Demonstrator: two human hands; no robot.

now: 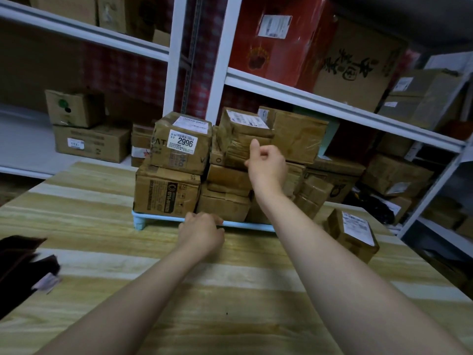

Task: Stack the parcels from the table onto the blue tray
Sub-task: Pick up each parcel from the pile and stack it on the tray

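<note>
Striped wood-grain tabletop, near edge. The left hand is curled against the front rim of the light-blue plastic tray; whether its fingers grasp the rim cannot be told. One small brown label-bearing cardboard parcel lies on the tabletop, right of the tray. The right hand, fingers loosely bent and grasping nothing, is before the tape-wrapped brown parcel atop the stack. Risk: this crumpled top tier looks uneven, so a nudge or tray shift could topple it.
</note>
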